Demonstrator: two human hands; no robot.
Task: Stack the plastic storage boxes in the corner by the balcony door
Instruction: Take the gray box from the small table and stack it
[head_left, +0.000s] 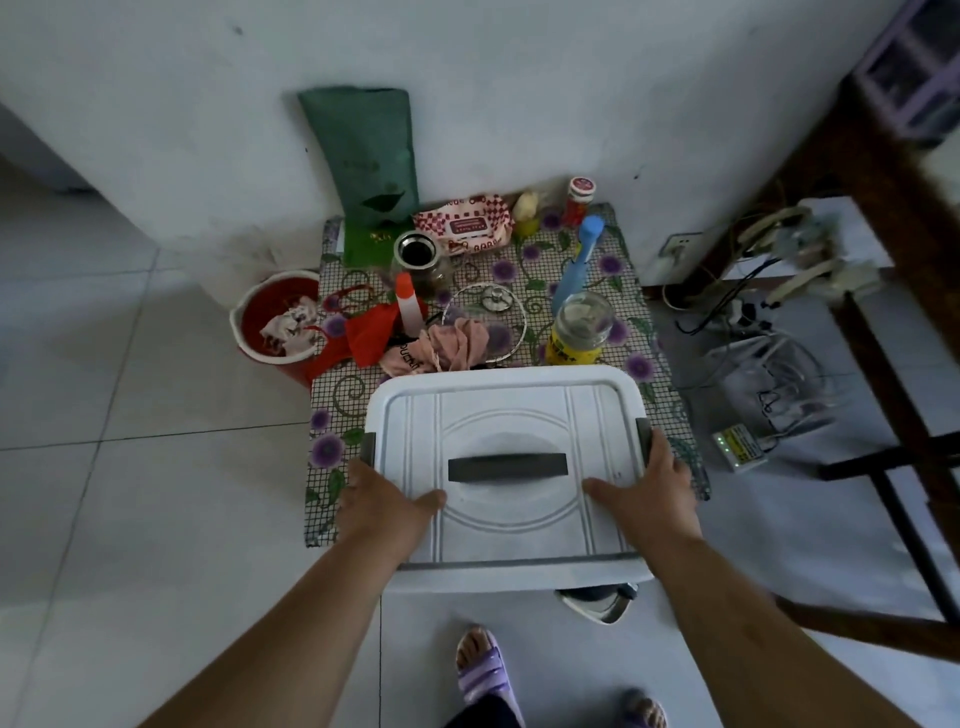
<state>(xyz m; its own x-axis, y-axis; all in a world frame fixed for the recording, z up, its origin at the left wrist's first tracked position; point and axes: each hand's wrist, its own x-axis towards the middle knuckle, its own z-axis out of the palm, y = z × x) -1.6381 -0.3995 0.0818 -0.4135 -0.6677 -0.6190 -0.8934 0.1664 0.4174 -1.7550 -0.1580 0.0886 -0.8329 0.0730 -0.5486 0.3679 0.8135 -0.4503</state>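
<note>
Two hands, left hand (382, 501), right hand (649, 493), gripping white storage box (506, 415) sides

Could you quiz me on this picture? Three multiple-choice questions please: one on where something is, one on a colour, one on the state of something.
1. Where is the red bucket?
A. On the floor, left of the low table
B. On top of the white box
C. Under the wooden furniture on the right

2. What colour is the handle in the middle of the storage box lid?
A. Bright red
B. Dark grey
C. Yellow

3. How are the hands placed on the box?
A. Both pull at the middle handle
B. Only one touches it
C. One on each side, thumbs over the lid

Answers:
1 A, the bucket sits on the tiles by the table's left edge.
2 B, it is a dark bar against the white lid.
3 C, the left hand and right hand grip opposite edges.
</note>
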